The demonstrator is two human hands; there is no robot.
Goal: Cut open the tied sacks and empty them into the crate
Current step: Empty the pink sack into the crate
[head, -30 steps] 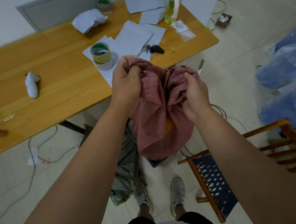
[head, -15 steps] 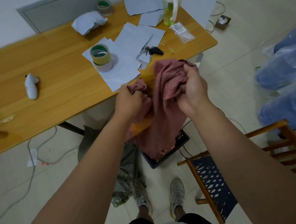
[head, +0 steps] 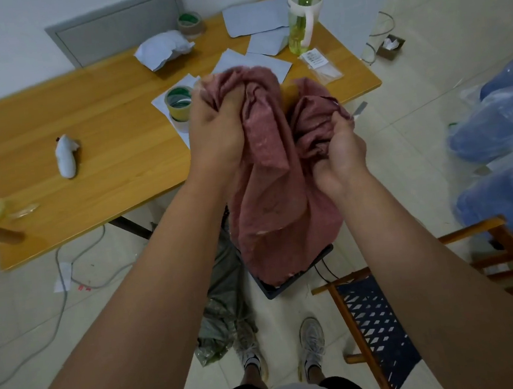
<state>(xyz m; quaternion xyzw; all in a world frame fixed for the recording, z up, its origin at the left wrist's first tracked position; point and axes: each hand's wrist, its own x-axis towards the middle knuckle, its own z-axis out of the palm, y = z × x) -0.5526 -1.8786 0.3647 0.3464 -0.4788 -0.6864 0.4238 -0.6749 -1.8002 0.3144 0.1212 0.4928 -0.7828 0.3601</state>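
A dusty-red mesh sack (head: pixel 277 211) hangs in the air between my hands, its lower end reaching the dark crate (head: pixel 293 282) on the floor below. My left hand (head: pixel 215 129) is clenched on one bunched upper end of the sack, held high. My right hand (head: pixel 337 151) grips the other bunched end, a little lower. Something orange (head: pixel 289 94) shows between the folds near the top. Most of the crate is hidden behind the sack.
A wooden table (head: pixel 110 137) stands ahead with tape rolls (head: pixel 178 102), papers, a green bottle (head: pixel 304 15) and a white bundle. A wooden chair (head: pixel 386 301) is at the right by my feet. Blue plastic bags (head: pixel 503 143) lie far right. Cables and a grey-green bag (head: pixel 226 308) lie on the floor.
My left hand has risen with its end of the sack, and my right hand has dropped. The sack has tipped the other way.
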